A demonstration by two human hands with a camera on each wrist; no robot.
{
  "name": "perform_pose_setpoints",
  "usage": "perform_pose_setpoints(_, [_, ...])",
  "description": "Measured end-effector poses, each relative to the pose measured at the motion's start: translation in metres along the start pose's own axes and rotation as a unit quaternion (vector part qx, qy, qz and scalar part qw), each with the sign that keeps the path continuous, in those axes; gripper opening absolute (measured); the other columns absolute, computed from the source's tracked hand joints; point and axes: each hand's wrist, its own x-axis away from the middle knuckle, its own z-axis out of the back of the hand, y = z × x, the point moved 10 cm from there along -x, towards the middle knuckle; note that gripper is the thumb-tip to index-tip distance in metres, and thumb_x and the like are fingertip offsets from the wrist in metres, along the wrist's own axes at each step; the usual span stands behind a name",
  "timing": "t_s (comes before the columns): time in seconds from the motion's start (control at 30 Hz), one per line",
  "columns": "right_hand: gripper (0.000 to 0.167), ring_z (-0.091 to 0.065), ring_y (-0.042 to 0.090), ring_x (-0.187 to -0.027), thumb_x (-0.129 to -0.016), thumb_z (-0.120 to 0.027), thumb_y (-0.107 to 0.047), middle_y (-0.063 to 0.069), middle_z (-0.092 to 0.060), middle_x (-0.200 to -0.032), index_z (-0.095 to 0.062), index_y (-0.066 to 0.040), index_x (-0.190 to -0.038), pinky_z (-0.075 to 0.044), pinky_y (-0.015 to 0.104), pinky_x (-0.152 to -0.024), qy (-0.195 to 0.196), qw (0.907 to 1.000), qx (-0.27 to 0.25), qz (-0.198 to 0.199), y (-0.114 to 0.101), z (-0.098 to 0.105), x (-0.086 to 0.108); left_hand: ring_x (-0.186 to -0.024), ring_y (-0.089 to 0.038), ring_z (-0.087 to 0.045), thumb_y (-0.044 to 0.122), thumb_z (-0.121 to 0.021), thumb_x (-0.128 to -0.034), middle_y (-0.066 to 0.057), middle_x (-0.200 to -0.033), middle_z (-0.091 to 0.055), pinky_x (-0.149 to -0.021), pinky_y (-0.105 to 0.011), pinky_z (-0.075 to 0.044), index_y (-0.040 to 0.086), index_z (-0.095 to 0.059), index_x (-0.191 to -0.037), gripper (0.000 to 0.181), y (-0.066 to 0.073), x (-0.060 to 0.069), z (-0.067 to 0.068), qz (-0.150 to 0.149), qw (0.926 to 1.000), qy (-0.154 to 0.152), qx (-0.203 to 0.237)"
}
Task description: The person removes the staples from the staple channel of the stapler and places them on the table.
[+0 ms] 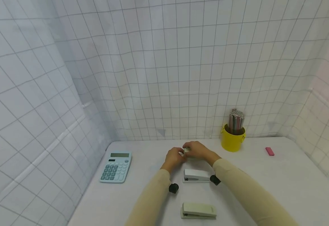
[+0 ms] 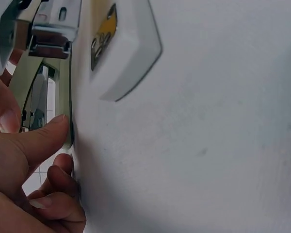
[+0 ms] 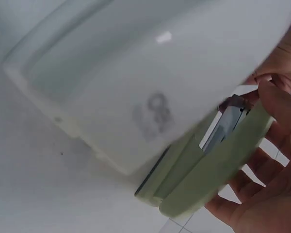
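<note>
At the back of the table, both hands are on a pale green stapler [image 3: 218, 162], mostly covered by the hands in the head view. My right hand [image 1: 196, 150] grips its upper arm, thumb on one side and fingers on the other. The left hand [image 1: 174, 158] pinches the front end of the base, its thumb [image 2: 48, 136] lying on the base. A gap shows between the stapler's arm and base. Just in front of the hands lies a white stapler [image 1: 196, 173]. Nearer the front lies another pale green stapler [image 1: 199, 209].
A light blue calculator [image 1: 116, 168] lies at the left. At the back right stands a yellow bucket [image 1: 231, 142] holding a bundle of pencils [image 1: 236, 122]. A pink eraser [image 1: 270, 151] lies farther right. Grid-patterned cloth [image 1: 181, 78] hangs behind and beside the table.
</note>
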Motion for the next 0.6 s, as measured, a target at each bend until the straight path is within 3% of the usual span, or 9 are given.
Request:
perform_pose_setpoints(0.33, [0.033,-0.063,0.021,-0.097,-0.088,-0.075,-0.018,0.007,-0.072,-0.112,-0.07,-0.006,-0.118,-0.05,0.047,-0.092,0.012,0.9999,-0.005,-0.005,0.011,-0.005,0.006,-0.08,-0.019,-0.055,0.012,-0.085,-0.0749,-0.005,-0.091,-0.072,-0.077,-0.039,-0.048,0.009,-0.077,-0.1,0.026,-0.009,0.008,-0.009,0.029,0.9994,0.007,0.016])
perform_pose_setpoints(0.6, [0.034,-0.061,0.029,-0.117,-0.097,-0.069,-0.022,0.012,-0.066,-0.131,-0.065,-0.007,-0.128,-0.046,0.052,-0.103,0.049,0.9964,-0.069,-0.01,0.013,0.029,0.02,-0.089,-0.024,-0.061,0.016,-0.088,-0.0763,-0.007,-0.1,-0.073,-0.081,-0.042,-0.051,0.011,-0.077,-0.102,0.028,-0.013,-0.001,-0.003,0.057,0.9982,0.017,0.009])
